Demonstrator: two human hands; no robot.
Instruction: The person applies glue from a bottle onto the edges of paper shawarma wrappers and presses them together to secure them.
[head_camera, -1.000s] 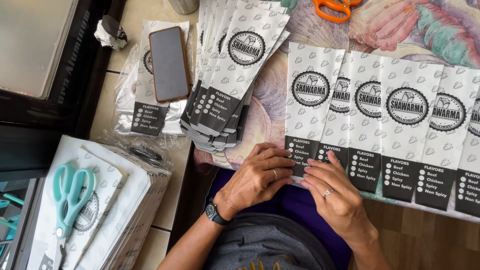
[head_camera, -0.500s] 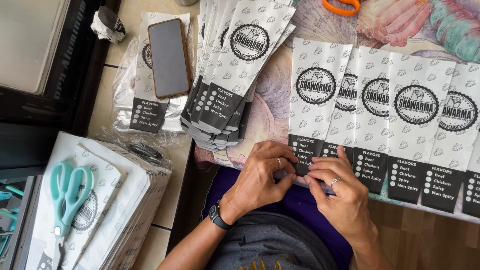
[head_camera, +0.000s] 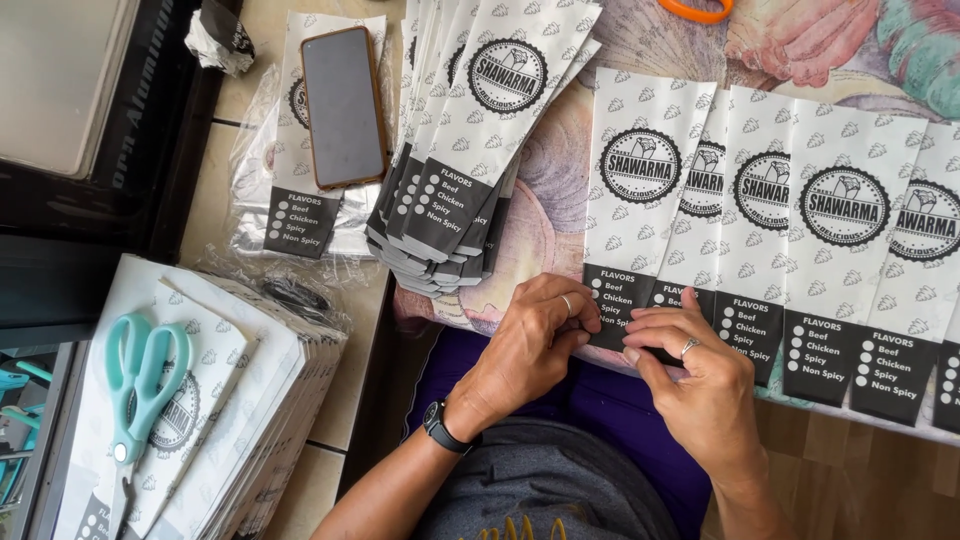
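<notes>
Both hands meet at the near end of the leftmost paper sleeve (head_camera: 640, 215) in a row of overlapping printed sleeves (head_camera: 840, 230) laid across the patterned cloth (head_camera: 560, 190); the left hand (head_camera: 530, 345) curls its fingers onto the sleeve's dark bottom band, and the right hand (head_camera: 690, 385) pinches that same band's near edge between thumb and fingers; the row runs on to the right, each sleeve lapping the next, so the right side is crowded up to the frame edge; just left of the hands a fanned stack of sleeves (head_camera: 460, 150) lies tilted, its near corners close to the left hand's knuckles; farther left a phone (head_camera: 343, 105) rests face up on a bagged bundle of sleeves (head_camera: 290, 215); at the near left another pile of sleeves (head_camera: 220, 420) carries teal scissors (head_camera: 140, 385); orange scissors (head_camera: 695, 10) show at the far edge; the cloth's near edge falls right under the hands, over the person's lap, leaving little room there; a strip of bare cloth opens between the fanned stack and the row.
</notes>
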